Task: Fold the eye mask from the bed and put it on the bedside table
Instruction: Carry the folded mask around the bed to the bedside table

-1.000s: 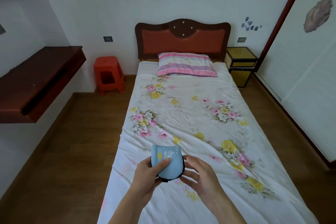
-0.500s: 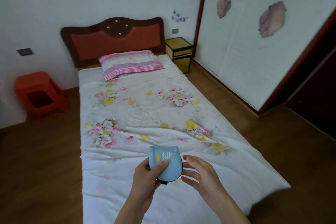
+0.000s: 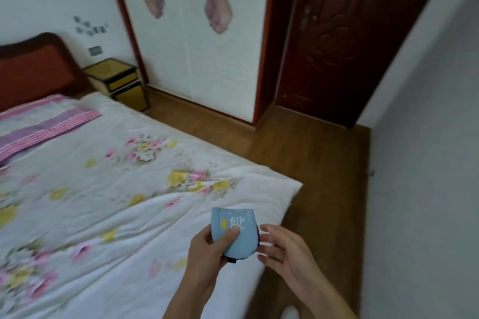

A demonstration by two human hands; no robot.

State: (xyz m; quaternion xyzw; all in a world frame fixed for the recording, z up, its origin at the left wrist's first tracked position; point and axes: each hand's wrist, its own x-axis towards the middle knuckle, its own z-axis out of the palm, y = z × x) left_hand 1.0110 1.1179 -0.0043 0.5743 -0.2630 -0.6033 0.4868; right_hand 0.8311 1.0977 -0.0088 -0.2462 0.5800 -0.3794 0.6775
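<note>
The light blue eye mask (image 3: 239,237) is folded in half, with a white and yellow print on its face and a dark edge underneath. My left hand (image 3: 207,254) pinches it, thumb on its front, above the foot corner of the bed (image 3: 108,189). My right hand (image 3: 285,248) hovers just to its right, fingers spread, fingertips close to the mask's edge but holding nothing. The yellow bedside table (image 3: 119,83) with dark trim stands far off by the headboard, at the upper left.
A pink striped pillow (image 3: 39,124) lies at the head of the bed under the red headboard (image 3: 33,70). White wardrobe doors (image 3: 197,46) and a dark red door (image 3: 344,41) line the far wall. Wooden floor (image 3: 324,163) runs between the bed and the right-hand wall.
The view has swung strongly to the right: the stool and shelf have left the frame, the wardrobe and door have come in. Both hands keep the same hold around the folded mask.
</note>
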